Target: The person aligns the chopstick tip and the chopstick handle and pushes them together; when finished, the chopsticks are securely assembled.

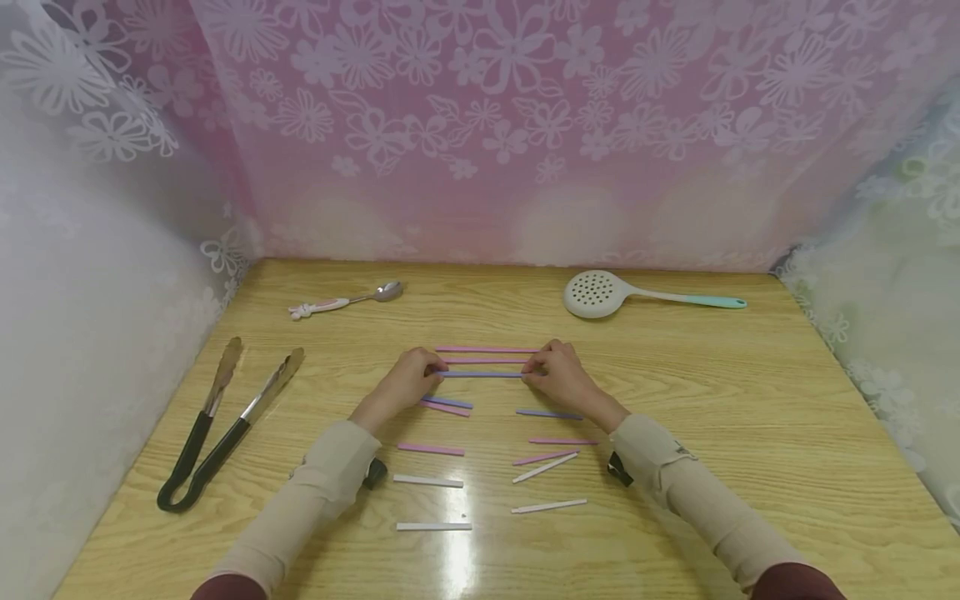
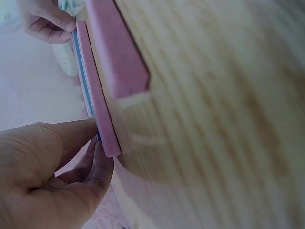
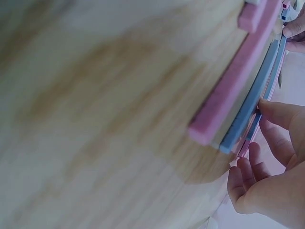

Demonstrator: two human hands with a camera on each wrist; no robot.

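My left hand (image 1: 411, 377) pinches the left end of a long thin blue stick (image 1: 482, 375) between thumb and fingers. At its other end, my right hand (image 1: 561, 379) grips it with thumb and fingertips. The stick spans straight between the two hands, low over the table. Just behind it lie two long pink sticks, a far one (image 1: 487, 349) and a nearer one (image 1: 483, 361), roughly parallel. In the right wrist view a shorter blue stick (image 3: 250, 100) and a pink stick (image 3: 221, 95) lie close to the right fingers.
Several short blue, pink and white sticks (image 1: 428, 481) lie in two loose columns on the wooden table (image 1: 750, 433). Black-handled tongs (image 1: 217, 446) rest at left, a spoon (image 1: 337, 304) at the back left, a slotted skimmer (image 1: 596, 294) at the back right. Flowered cloth (image 1: 480, 167) walls the back and sides.
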